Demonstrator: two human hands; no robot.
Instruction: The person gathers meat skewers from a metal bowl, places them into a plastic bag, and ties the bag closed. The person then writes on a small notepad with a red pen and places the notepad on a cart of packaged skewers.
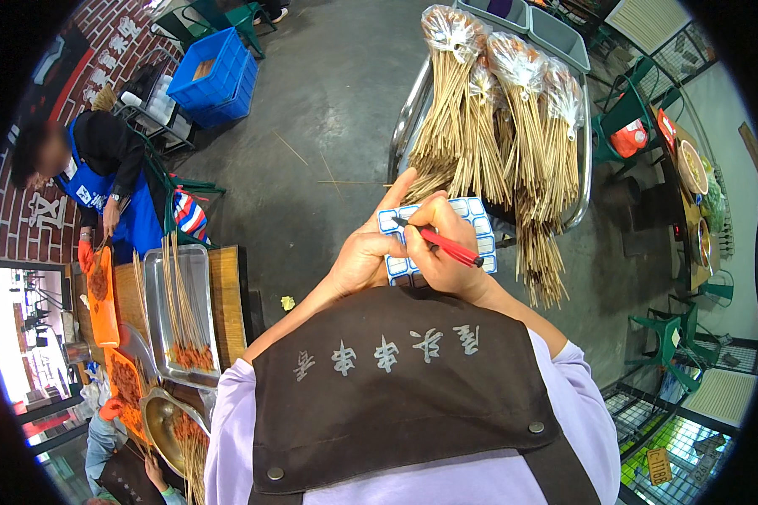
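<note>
My left hand (369,249) supports a sheet of blank-looking white labels with blue borders (480,224), its thumb lying across the front and a finger stretched out past the far edge. In my right hand (445,243) is a red pen with a black tip (450,245). The tip meets or hovers just over a label in the sheet's upper left; I cannot tell which. Beyond the sheet, a metal cart (586,183) carries several bundles of bamboo skewers (445,107), their food ends wrapped in clear plastic bags (515,60).
To the left, a wooden table (230,284) bears a steel tray of meat skewers (211,303), orange trays (104,322) and a metal bowl (158,423). Two people (123,170) handle skewers there. Blue crates (218,76) stand farther back; green chairs (660,338) are at right.
</note>
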